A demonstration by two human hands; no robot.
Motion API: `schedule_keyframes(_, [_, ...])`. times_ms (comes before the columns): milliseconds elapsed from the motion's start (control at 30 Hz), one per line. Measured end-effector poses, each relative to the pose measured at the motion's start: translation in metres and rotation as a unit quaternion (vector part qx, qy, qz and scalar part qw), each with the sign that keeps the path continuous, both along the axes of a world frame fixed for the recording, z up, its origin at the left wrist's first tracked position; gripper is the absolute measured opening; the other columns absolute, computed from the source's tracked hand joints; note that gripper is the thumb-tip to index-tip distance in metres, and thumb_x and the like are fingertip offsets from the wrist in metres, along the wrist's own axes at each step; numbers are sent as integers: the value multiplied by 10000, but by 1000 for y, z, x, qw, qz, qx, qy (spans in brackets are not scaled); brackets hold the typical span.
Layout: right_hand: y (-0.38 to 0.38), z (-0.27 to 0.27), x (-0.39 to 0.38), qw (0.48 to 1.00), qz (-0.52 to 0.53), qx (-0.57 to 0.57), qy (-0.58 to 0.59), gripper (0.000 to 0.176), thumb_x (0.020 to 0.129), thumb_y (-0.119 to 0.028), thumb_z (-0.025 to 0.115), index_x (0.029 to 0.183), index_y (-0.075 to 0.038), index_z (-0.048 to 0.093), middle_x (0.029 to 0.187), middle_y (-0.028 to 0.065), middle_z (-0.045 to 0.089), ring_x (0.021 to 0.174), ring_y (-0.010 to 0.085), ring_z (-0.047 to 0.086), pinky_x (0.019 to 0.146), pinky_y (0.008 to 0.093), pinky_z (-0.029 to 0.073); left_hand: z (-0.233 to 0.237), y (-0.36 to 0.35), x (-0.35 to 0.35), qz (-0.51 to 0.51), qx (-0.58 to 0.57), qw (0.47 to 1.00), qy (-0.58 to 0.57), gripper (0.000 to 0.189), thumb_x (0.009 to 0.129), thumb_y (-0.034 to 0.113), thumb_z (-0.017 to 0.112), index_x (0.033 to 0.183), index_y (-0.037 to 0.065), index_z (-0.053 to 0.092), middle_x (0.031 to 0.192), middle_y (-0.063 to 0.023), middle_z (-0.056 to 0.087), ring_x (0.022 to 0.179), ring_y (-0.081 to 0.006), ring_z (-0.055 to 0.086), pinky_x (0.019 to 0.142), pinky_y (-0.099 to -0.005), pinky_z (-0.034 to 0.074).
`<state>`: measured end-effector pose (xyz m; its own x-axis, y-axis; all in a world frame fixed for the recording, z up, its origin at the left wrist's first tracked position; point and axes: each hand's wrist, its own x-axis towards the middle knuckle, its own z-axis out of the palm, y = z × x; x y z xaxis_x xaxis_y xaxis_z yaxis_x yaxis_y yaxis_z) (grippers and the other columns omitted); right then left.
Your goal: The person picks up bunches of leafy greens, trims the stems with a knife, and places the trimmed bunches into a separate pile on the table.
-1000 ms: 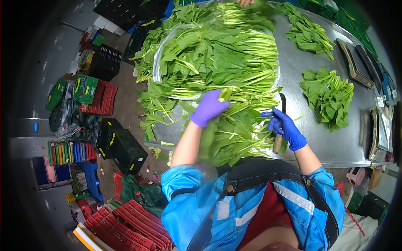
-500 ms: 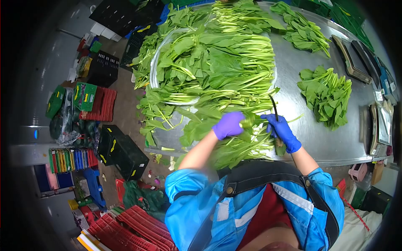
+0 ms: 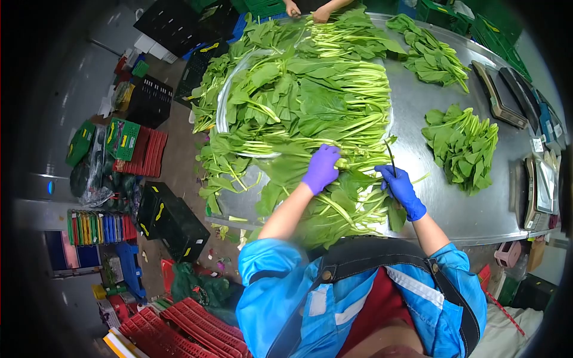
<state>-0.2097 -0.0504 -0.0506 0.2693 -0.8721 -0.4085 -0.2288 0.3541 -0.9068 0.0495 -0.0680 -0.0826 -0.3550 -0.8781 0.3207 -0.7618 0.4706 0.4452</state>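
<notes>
My left hand (image 3: 322, 167), in a purple glove, grips the stem end of a spinach bunch (image 3: 334, 197) lying at the near edge of the steel table (image 3: 436, 197). My right hand (image 3: 401, 190), in a blue glove, holds a knife (image 3: 391, 156) with its dark blade pointing away from me, just right of the stems. A big heap of spinach (image 3: 304, 95) fills a round tray right behind both hands.
Two smaller spinach piles (image 3: 462, 143) lie to the right, with scales (image 3: 540, 185) along the right edge. Another person's hands (image 3: 307, 10) work at the far end. Black and red crates (image 3: 170, 212) stand on the floor to the left.
My left hand pulled a bunch out of the heap towards me and now holds it by the stems. The right hand raised the knife so the blade points away, beside the stems.
</notes>
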Motion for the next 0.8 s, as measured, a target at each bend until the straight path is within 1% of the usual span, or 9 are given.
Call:
schedule_keyframes(67, [0,-3,1,999,-4,-39,20,294,891,-259,582,1084,-43,636,652,47,606,459,95,498,464,246,408,51,13,-4,-2,-39,998,58,238,619,32,620,856,52,632,1026,-121,598,980,-316,537,791,-383,481])
schedule_keyframes(133, [1,5,3,989,34,-140,45,268,900,-228,575,1093,-52,634,692,64,632,526,87,548,515,255,442,90,29,-10,-71,52,972,218,252,644,-14,611,881,72,623,985,-101,620,928,-302,580,786,-366,483])
schedule_keyframes(200, [1,25,13,981,57,-167,85,282,856,-148,584,1126,-74,617,722,114,652,571,157,608,552,301,476,103,39,-16,-90,93,963,237,254,645,-27,607,877,77,617,930,-102,623,882,-291,607,765,-354,488])
schedule_keyframes(267, [2,41,22,896,104,-420,103,397,784,-18,565,1165,-124,603,723,134,645,570,236,610,541,302,461,102,45,-25,-80,174,960,205,254,643,-11,615,883,73,622,894,-110,626,842,-289,616,752,-356,490])
schedule_keyframes(300, [1,51,23,896,146,-388,161,527,688,3,553,1187,-162,589,787,171,635,651,329,616,568,360,477,103,48,-31,-35,204,958,199,255,639,10,631,888,67,625,875,-115,623,805,-296,622,724,-355,492])
schedule_keyframes(400, [-1,59,29,877,202,-354,257,552,664,-28,557,1199,-161,577,796,155,643,666,333,614,598,393,487,100,51,-38,-61,161,973,152,260,643,25,638,898,69,630,859,-113,620,803,-302,623,715,-353,492])
schedule_keyframes(600, [-14,29,5,871,195,-313,323,400,756,-105,593,1156,-85,598,888,155,667,764,331,640,654,404,501,94,60,-17,-50,130,962,233,195,654,22,643,842,64,613,850,-112,624,796,-301,624,702,-347,491])
schedule_keyframes(667, [-8,37,5,944,147,-245,167,347,805,-163,631,1140,-72,614,839,137,680,695,252,651,620,333,496,98,59,-14,-38,135,962,236,175,659,19,644,826,60,607,835,-110,624,776,-287,625,690,-338,490])
schedule_keyframes(800, [9,68,34,962,157,-223,-4,303,819,-207,672,1079,-53,651,735,37,638,623,61,513,583,207,435,97,60,-30,-33,191,952,238,160,670,17,646,820,56,609,792,-103,624,717,-231,623,660,-309,486])
